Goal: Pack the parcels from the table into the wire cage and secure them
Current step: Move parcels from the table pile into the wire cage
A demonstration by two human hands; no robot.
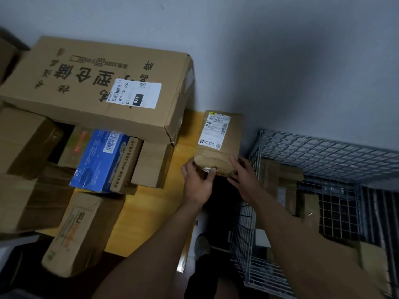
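Now both hands, left (197, 182) and right (245, 180), clasp parcel (218, 145) at near end only; may tip, snag cage (306, 152) rim just right.

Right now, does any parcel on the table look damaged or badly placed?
Yes. The large carton on top of the pile has a torn, gaping near-right corner, and it sits tilted across smaller boxes. The blue box under it leans askew. The small parcel held in both hands looks intact.

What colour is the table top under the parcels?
Yellow table top, seen best in the head view.
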